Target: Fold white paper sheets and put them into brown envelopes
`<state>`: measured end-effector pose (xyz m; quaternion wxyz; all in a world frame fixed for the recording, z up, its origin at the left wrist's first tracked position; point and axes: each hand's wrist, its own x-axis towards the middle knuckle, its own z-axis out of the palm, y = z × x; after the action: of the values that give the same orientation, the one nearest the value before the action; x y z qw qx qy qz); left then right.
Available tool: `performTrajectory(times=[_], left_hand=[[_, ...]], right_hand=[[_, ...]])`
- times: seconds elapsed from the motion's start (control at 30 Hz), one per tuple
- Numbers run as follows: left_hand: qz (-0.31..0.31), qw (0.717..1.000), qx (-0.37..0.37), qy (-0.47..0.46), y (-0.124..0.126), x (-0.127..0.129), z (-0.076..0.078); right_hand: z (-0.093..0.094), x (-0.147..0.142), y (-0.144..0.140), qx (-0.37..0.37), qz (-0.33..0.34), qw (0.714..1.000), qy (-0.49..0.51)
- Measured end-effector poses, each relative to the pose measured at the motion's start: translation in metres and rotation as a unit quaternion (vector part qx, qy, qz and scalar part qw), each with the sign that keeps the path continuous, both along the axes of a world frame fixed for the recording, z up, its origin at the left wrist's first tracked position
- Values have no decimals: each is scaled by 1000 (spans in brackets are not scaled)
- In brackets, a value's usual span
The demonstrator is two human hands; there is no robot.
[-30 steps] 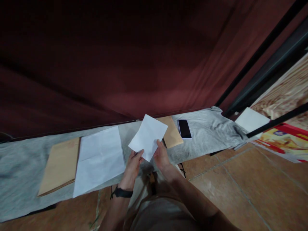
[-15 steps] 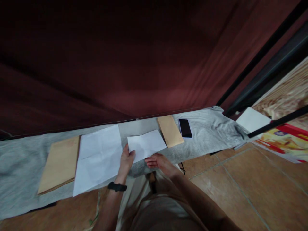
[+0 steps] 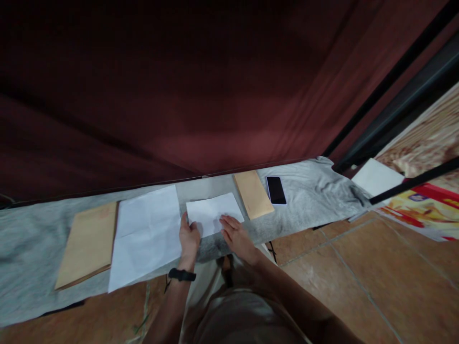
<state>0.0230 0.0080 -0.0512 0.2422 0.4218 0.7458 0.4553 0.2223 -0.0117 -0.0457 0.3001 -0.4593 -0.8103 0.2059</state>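
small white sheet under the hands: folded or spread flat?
Folded, lying flat. The small white sheet covers far less area than the large white sheet beside it; left hand and right hand press its near edge onto the grey cloth.

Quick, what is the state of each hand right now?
Left hand: open, flat on the small folded white paper sheet.
Right hand: open, fingers pressing on the same sheet.

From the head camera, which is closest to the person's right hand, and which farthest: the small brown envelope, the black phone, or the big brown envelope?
Counting out from the right hand:
1. Small brown envelope, just beyond the hand, a little to its right.
2. Phone, right of that envelope on the grey cloth.
3. Big brown envelope, far off to the left, past the large white sheet.
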Motion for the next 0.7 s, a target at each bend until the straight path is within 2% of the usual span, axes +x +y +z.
performTrajectory(times=[0.1,0.2,0.27,0.37,0.47,0.57,0.63,0.7], left_hand=[[12,1000,-12,5,2,3,-2],[-4,1000,-14,26,1,6,3],[-10,998,-9,65,-2,8,9],[-29,985,30,170,-13,16,18],[-121,961,63,240,-29,30,17],[-238,932,47,269,-42,45,4],[-270,918,26,290,-49,51,-6],[-276,910,13,309,-53,53,-14]], right_hand=[[-7,-3,-3,31,22,997,-72],[-11,-5,-3,38,31,993,-103],[-12,-5,-3,38,33,993,-111],[-12,-6,-2,37,29,992,-113],[-12,-7,-3,34,21,993,-113],[-13,-7,-4,30,21,992,-124],[-15,-6,-4,32,31,990,-134],[-17,-5,-4,35,35,989,-140]])
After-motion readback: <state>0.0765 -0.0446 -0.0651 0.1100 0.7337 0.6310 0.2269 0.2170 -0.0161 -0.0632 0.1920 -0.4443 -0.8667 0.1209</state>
